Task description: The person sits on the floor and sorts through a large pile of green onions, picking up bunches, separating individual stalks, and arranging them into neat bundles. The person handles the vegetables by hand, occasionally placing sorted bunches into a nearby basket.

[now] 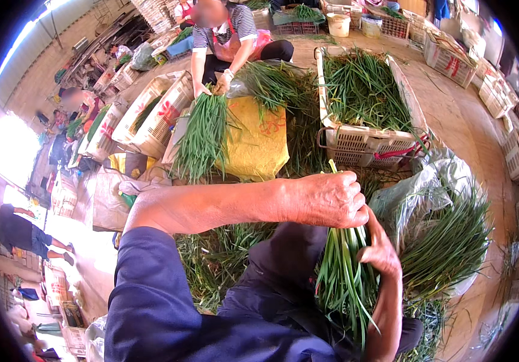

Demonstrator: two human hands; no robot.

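My left hand (332,199) is closed in a fist around the upper end of a bunch of long green leaves, perhaps Chinese chives (347,271); pale stem ends stick out above the fist. The leaves hang down over my dark trousers. Just right of the bunch, my right hand (379,249) has its thumb apart, and a fingertip meets the left fist; whether it pinches a leaf cannot be told. To the right, a larger heap of similar leaves (449,244) lies on clear plastic sheeting (415,197). Loose leaves (219,258) cover the floor left of my legs.
A white plastic crate (363,138) full of leaves stands ahead. Across from me, a person (237,36) holds another bunch over a yellow sack-like cover (257,145). More crates (155,113) stand at left and along the right. Another person (24,231) stands far left.
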